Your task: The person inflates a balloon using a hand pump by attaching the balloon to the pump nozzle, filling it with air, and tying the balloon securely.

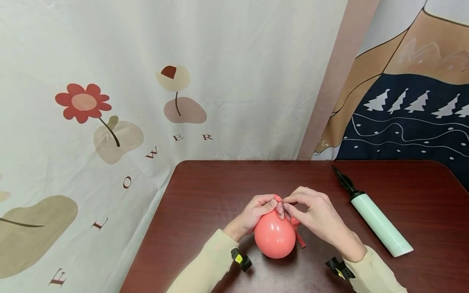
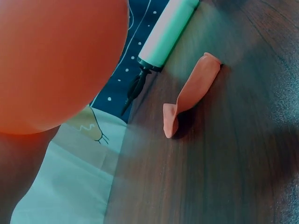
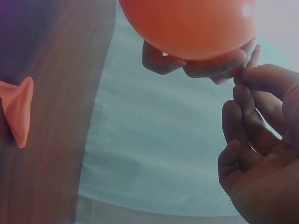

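A round, inflated coral balloon is held above the table, its neck and rolled mouth uppermost. My left hand grips the neck between thumb and fingers, with the mouth sticking out above the thumb. From the other side, my right hand pinches at the neck with thumb and index finger, close to the left fingertips. In the right wrist view that right hand has its remaining fingers curled loosely below the balloon. Exactly what part lies between the right fingertips is too small to tell.
A limp, uninflated coral balloon lies on the dark red-brown table behind the inflated one. To the right lies a mint-green hand pump with a black nozzle. Printed curtains hang along the table's far and left edges.
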The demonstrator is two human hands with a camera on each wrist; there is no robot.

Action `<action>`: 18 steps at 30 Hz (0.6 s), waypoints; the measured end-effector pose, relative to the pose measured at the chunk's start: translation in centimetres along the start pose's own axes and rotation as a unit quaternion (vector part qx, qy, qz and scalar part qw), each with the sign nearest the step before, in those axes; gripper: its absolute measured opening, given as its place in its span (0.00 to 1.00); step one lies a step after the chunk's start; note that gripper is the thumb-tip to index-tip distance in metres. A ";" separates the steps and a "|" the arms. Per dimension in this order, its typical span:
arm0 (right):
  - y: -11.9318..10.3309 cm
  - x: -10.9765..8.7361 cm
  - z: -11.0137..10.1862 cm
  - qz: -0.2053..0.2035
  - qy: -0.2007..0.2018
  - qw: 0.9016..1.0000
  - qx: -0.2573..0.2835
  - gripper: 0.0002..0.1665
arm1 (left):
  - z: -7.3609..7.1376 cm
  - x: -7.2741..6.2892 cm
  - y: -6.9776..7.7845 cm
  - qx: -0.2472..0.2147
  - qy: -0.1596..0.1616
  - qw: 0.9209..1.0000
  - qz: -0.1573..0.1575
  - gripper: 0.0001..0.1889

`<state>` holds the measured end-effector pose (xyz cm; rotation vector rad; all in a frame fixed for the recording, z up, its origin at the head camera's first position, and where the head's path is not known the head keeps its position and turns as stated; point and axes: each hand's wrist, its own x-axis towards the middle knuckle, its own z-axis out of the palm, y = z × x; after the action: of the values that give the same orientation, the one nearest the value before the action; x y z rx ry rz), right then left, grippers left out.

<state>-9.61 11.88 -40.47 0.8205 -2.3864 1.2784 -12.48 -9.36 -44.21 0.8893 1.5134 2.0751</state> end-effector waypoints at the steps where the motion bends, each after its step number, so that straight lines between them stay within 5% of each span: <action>1: 0.0 0.1 -0.1 -0.005 -0.003 1.000 -0.004 0.15 | -0.1 0.0 0.0 0.004 -0.001 1.000 -0.003 0.20; 12: -0.6 0.9 -0.9 0.007 -0.063 0.998 -0.027 0.18 | -0.6 0.1 0.2 0.022 -0.040 0.998 -0.034 0.21; 18: -0.7 0.9 -0.6 -0.005 -0.053 0.998 -0.044 0.18 | -0.6 0.2 0.5 0.048 -0.044 0.997 -0.030 0.20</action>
<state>-9.84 11.76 -39.21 0.8919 -2.4982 1.1436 -13.04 -9.81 -43.83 0.9453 1.5854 1.9093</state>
